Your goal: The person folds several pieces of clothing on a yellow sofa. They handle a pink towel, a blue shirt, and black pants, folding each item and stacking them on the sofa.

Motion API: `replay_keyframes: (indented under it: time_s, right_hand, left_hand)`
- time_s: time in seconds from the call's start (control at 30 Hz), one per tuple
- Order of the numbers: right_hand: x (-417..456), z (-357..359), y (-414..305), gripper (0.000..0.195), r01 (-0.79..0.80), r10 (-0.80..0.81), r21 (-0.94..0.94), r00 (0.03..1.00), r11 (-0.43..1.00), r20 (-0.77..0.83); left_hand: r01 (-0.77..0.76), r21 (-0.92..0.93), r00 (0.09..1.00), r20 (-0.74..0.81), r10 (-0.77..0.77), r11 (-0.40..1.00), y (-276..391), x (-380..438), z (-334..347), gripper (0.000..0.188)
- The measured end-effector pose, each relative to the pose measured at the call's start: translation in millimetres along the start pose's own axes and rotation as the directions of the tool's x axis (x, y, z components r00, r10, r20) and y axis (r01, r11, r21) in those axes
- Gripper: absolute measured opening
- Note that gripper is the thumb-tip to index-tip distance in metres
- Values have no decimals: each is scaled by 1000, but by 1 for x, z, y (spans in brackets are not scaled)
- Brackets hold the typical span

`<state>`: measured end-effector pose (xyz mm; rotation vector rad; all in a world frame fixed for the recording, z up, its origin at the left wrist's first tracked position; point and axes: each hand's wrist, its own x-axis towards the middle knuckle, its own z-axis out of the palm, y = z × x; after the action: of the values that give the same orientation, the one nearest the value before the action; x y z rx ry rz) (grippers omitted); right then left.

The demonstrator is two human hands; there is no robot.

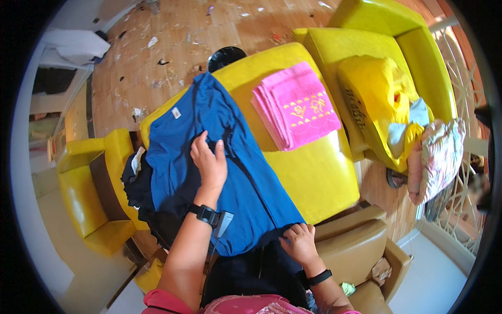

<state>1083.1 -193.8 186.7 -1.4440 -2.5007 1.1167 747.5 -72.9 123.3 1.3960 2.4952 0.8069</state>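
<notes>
A blue long garment (pixel 247 196) with a small white label near its neckline lies spread over the left part of a yellow padded bench (pixel 313 184). Above the middle of the garment is my left hand (pixel 210 159), fingers apart, holding nothing; whether it touches the cloth is unclear. My right hand (pixel 299 241) has its fingers curled at the garment's lower right corner, by the bench's near edge. A folded pink towel (pixel 300 108) with yellow embroidery rests on the bench, right of the garment. Dark clothing (pixel 137 176) is bunched at the garment's left.
A yellow armchair (pixel 359 43) at the right holds a full yellow bag (pixel 372 94) and a patterned cushion (pixel 443 157). Near me on the right stands a tan armchair (pixel 353 251). Another yellow chair (pixel 82 188) is at the left. Scraps litter the wooden floor (pixel 172 43).
</notes>
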Motion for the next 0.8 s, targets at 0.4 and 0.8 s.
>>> replay_keyframes:
  time_s: [0.4, 0.8]
  right_hand:
    - [164, 5, -56, 69, 103, -119, -81, 966, 991, -227]
    - [174, 26, -48, 78, 66, -110, -392, 990, 917, -91]
  left_hand:
    - [243, 31, 969, 38, -244, 970, -14, 15, -22, 53]
    - [331, -349, 944, 133, -303, 877, -56, 41, -46, 28]
